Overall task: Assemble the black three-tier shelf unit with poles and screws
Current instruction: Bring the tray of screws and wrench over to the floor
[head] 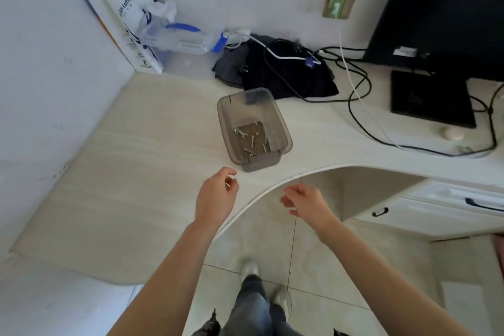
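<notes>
The left hand (218, 196) is hovering over the desk (122, 172) edge with its fingers curling in; I cannot tell if they are pinching something small. The right hand (302, 200) is hanging loose, holding nothing. Just beyond, screws (252, 142) are lying in a grey bin (225, 123).

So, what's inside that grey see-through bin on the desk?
Loose screws and a small wrench lie on a brownish sheet at the bottom of the bin. Anything under that sheet or behind the near lip is hidden.
</notes>
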`<state>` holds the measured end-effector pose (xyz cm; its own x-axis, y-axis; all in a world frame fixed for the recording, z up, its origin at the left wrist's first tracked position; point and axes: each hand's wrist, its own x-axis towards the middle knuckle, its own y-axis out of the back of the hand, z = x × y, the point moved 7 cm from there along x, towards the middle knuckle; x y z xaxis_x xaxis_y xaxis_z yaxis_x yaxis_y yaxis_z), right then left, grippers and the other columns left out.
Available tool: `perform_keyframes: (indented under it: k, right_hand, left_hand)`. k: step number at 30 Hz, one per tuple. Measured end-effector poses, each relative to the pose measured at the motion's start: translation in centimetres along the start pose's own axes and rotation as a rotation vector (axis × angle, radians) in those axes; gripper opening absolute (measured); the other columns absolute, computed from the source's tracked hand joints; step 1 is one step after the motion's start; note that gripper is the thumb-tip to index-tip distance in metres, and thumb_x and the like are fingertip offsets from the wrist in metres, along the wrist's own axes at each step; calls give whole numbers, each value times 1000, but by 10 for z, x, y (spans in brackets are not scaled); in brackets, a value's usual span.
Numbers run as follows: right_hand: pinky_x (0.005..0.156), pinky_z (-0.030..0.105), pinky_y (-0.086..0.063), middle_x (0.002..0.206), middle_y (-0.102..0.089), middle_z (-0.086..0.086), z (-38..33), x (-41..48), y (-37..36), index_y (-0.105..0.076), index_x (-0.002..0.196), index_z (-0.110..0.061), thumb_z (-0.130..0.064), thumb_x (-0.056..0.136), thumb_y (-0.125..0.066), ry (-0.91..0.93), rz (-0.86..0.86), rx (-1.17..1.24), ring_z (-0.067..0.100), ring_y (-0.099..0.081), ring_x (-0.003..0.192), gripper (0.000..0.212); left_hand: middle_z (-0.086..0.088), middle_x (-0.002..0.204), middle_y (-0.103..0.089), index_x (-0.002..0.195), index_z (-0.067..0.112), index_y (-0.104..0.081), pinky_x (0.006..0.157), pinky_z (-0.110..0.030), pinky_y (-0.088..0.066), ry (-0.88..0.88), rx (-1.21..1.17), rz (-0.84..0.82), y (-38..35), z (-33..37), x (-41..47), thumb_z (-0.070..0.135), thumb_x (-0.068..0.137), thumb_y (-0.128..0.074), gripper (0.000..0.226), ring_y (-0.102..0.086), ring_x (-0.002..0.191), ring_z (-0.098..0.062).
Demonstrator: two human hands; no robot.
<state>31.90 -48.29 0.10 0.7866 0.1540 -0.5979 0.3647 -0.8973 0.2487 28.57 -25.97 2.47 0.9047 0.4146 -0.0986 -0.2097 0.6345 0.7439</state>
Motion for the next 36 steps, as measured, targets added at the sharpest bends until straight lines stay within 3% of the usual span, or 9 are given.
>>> perform_keyframes:
  k: [5, 10, 14, 18, 23, 26, 30, 36]
  right_hand:
    - [90, 37, -55, 96, -73, 3, -33, 36, -10, -62, 102, -18, -21, 100, -51, -41, -27, 99, 16, -68, 91, 12]
    - [85, 40, -57, 101, -70, 14, -41, 64, -27, -59, 104, -10, -22, 102, -52, -257, -94, 416, 27, -69, 89, 13]
    - [79, 43, -60, 106, -71, 22, -42, 72, -36, -58, 115, -2, -21, 102, -54, -427, -101, 656, 36, -73, 92, 23]
    - [81, 46, -59, 110, -69, 28, -43, 69, -47, -53, 117, -1, -21, 102, -54, -493, -97, 765, 40, -72, 93, 25]
    - [87, 46, -57, 111, -69, 28, -46, 71, -51, -55, 118, 5, -21, 104, -49, -483, -60, 774, 39, -71, 99, 31]
    - [87, 45, -57, 110, -69, 27, -48, 74, -50, -54, 125, 6, -20, 105, -46, -470, -55, 757, 38, -71, 99, 34]
    - [85, 47, -59, 93, -71, 22, -48, 76, -46, -57, 122, 4, -19, 105, -46, -465, -54, 742, 35, -73, 90, 31]
    - [79, 46, -61, 88, -63, 16, -48, 80, -30, -58, 117, -4, -19, 104, -48, -416, 29, 683, 30, -69, 81, 22]
  left_hand:
    - [-5, 93, -72, 113, 14, -71, 75, -30, -48, -92, 11, 67, 13, 23, 71, 14, 97, -61, 19, -61, 76, -19]
    - [-2, 102, -67, 115, 12, -69, 76, -31, -47, -186, 47, 87, 27, 37, 142, 12, 96, -60, 21, -55, 81, -15]
    - [-5, 107, -61, 118, 8, -66, 85, -41, -50, -281, 125, 36, 25, 47, 189, 9, 96, -59, 24, -56, 105, -26]
    - [-8, 132, -58, 132, 10, -59, 96, -39, -48, -334, 206, -70, 9, 56, 223, 14, 99, -56, 33, -47, 127, -26]
    - [-8, 147, -53, 148, 11, -46, 111, -39, -39, -329, 261, -196, -11, 59, 247, 20, 103, -52, 46, -41, 139, -26]
    - [-10, 143, -56, 150, 12, -43, 108, -41, -42, -323, 289, -249, -19, 56, 251, 24, 104, -51, 48, -47, 134, -29]
    - [-10, 135, -59, 144, 11, -49, 104, -43, -46, -298, 253, -227, -18, 50, 256, 23, 103, -53, 43, -53, 125, -29]
    - [-6, 118, -62, 139, 13, -54, 88, -25, -42, -103, 49, -184, -15, 33, 259, 21, 100, -58, 40, -57, 102, -18]
